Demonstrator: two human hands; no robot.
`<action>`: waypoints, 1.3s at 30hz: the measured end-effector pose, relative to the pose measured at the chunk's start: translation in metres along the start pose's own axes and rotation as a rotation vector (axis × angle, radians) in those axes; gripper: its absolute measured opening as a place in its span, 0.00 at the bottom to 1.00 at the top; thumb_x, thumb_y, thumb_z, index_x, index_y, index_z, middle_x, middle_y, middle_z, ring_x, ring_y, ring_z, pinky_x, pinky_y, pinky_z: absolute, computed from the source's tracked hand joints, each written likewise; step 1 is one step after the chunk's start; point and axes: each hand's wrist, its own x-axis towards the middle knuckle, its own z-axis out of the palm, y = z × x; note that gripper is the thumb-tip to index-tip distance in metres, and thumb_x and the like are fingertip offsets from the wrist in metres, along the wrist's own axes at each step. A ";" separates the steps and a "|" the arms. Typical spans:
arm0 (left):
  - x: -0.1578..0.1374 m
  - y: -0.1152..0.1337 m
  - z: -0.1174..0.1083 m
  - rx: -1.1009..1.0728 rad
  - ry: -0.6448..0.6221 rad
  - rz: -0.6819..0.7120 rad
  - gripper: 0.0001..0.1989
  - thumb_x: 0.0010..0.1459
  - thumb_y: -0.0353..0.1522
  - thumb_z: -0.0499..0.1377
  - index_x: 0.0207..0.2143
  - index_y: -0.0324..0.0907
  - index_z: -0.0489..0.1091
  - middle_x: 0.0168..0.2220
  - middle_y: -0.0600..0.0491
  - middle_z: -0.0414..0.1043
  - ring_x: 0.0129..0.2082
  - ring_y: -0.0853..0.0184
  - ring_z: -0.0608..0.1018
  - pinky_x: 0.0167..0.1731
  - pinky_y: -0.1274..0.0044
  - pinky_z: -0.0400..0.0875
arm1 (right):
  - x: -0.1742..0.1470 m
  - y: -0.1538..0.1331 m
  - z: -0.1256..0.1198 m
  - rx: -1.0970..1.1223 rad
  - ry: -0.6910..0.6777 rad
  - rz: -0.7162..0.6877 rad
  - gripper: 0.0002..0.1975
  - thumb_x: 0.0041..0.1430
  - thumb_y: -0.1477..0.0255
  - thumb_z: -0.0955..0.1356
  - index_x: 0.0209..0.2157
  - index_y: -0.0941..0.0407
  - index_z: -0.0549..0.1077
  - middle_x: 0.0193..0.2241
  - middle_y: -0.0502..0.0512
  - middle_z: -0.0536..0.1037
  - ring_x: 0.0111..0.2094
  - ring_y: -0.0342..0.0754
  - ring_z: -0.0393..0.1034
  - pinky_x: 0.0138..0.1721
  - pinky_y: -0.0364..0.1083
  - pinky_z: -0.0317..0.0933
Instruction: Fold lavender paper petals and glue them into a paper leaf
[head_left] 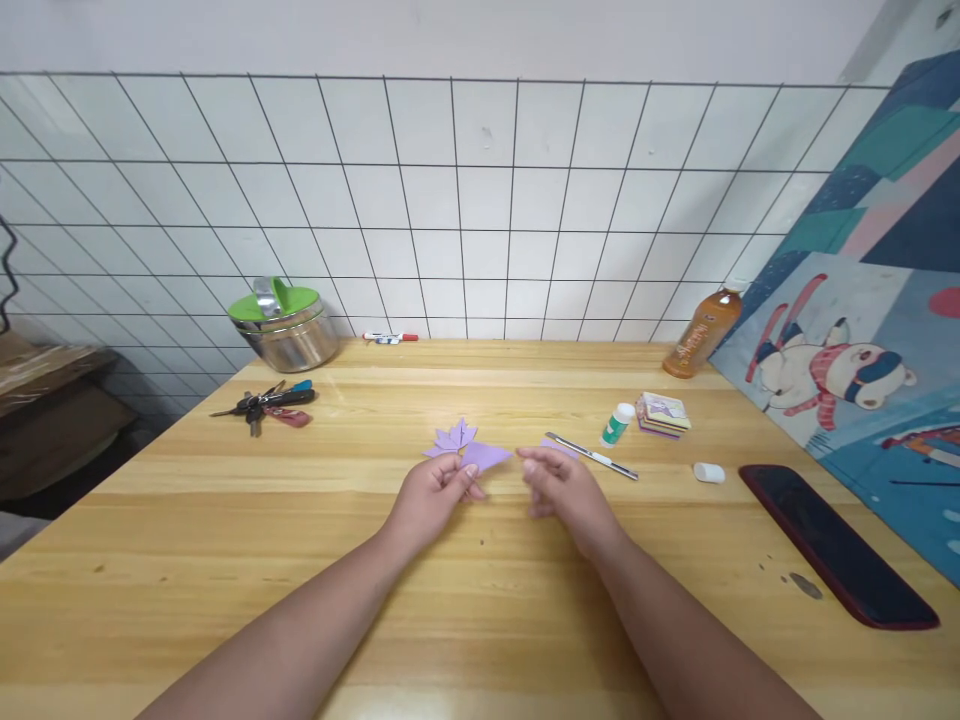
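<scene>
A tiled wall backed the wooden worktop. The left hand pinched a folded purple paper piece just above the worktop's middle; the right hand hovered beside it, fingers loosely curled, holding nothing visible. A purple star-shaped fold lay just behind, a craft knife and glue stick to the right.

Wooden table: pale, long-grained planks, set against the rear wall. White wall: plain above, fronted lower down by a black wire grid panel of square cells that reached the tabletop. Illustrated poster: blue and teal, showing a skiing bear, stood along the right side. Brown cardboard box: sat at far left, beyond the table's edge. Light: even and soft.
</scene>
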 end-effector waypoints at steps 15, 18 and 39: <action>-0.005 -0.003 0.011 -0.113 -0.199 0.030 0.14 0.53 0.39 0.58 0.35 0.38 0.72 0.34 0.49 0.77 0.37 0.62 0.77 0.38 0.74 0.70 | -0.007 0.011 0.023 -0.215 -0.099 -0.079 0.12 0.44 0.63 0.70 0.23 0.58 0.69 0.19 0.49 0.71 0.22 0.41 0.63 0.21 0.40 0.63; -0.005 -0.002 0.010 -0.097 -0.206 0.029 0.13 0.53 0.39 0.58 0.32 0.38 0.72 0.32 0.50 0.77 0.35 0.63 0.77 0.37 0.75 0.70 | -0.007 0.010 0.023 -0.206 -0.096 -0.101 0.12 0.46 0.63 0.69 0.23 0.58 0.68 0.19 0.50 0.72 0.22 0.41 0.64 0.21 0.40 0.62; -0.001 0.000 0.001 -0.137 -0.256 -0.078 0.12 0.50 0.39 0.61 0.30 0.39 0.74 0.30 0.50 0.79 0.33 0.63 0.79 0.36 0.75 0.70 | -0.001 0.010 0.009 -0.148 -0.025 -0.146 0.14 0.46 0.61 0.69 0.24 0.58 0.69 0.20 0.48 0.68 0.22 0.41 0.61 0.23 0.41 0.63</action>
